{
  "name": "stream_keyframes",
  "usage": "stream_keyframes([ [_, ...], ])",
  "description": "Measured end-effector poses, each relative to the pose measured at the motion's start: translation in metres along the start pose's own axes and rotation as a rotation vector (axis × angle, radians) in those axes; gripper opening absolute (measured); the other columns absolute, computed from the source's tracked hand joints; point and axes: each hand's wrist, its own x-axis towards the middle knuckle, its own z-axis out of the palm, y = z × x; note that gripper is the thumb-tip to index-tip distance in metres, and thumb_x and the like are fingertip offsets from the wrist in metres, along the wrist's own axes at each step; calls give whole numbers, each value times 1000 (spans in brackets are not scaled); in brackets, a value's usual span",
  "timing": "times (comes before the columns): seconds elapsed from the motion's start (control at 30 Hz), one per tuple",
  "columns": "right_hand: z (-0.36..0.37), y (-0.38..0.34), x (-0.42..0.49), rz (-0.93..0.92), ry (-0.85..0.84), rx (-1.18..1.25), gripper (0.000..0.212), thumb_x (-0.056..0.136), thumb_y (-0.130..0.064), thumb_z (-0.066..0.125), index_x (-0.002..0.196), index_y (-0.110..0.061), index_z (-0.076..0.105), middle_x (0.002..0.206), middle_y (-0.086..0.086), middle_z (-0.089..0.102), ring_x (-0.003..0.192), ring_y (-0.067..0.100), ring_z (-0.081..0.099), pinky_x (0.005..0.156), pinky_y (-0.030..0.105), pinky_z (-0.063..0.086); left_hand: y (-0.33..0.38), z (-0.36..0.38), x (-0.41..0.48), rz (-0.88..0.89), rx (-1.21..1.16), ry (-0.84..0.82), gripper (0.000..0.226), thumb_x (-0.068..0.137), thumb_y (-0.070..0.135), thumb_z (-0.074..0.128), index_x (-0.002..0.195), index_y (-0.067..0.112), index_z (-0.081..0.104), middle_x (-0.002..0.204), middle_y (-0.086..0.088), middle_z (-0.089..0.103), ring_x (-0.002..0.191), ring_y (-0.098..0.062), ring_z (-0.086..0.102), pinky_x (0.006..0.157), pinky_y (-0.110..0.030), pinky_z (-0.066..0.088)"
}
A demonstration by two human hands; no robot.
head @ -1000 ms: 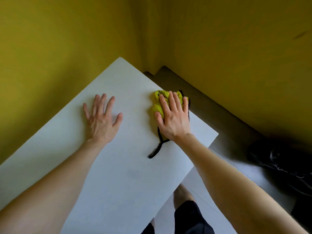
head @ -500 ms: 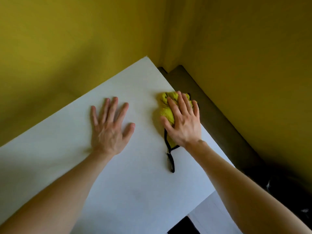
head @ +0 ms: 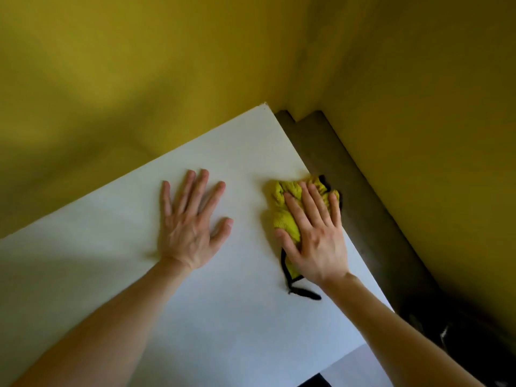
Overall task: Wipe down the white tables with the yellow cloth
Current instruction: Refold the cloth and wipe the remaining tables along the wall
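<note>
A white table [head: 237, 317] fills the lower half of the head view, its far corner near the wall corner. A bunched yellow cloth [head: 282, 216] with a black trim cord lies at the table's right edge. My right hand [head: 312, 233] presses flat on the cloth, fingers straight and spread. My left hand [head: 192, 222] rests flat on the bare tabletop to the left of the cloth, fingers straight. The part of the cloth under my palm is hidden.
Yellow walls [head: 139, 79] meet in a corner just beyond the table. A dark strip of floor [head: 371, 219] runs between the table's right edge and the right wall. Dark objects [head: 469, 344] lie on the floor at lower right.
My right hand has pushed the cloth along the right edge, and its black cord now trails rightward under my wrist. The view has tilted up toward the corner. My left hand stays flat.
</note>
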Motion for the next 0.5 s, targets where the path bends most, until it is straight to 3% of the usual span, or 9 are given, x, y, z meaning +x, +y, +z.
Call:
stream_keyframes([
  [0.07,3,-1,18,-2,-7,-18,68,109,-63,48,167,-27,44,177,7,32,169,25,15,133,66,10,0,0,0,1,8,-11,79,101,63,49,171,29,35,183,-6,13,170,-30,12,128,-74,14],
  [0.3,35,-49,204,0,9,-32,72,108,-71,28,166,-30,43,177,11,32,168,27,18,135,58,0,-3,1,-3,18,-16,25,75,104,62,47,171,32,34,183,-5,17,169,-29,15,128,-74,16],
  [0.4,36,-44,196,-51,33,-29,71,110,-69,28,167,-29,42,177,10,32,168,25,18,136,56,0,-2,0,-3,20,-11,25,73,106,62,44,171,32,33,183,-6,18,170,-29,15,128,-73,16],
  [0.5,23,-25,133,-109,60,22,65,112,-63,40,164,-25,48,175,11,36,167,26,21,135,59,7,-1,-2,1,21,-8,23,71,107,62,39,171,31,34,183,-6,17,170,-29,14,128,-73,15],
])
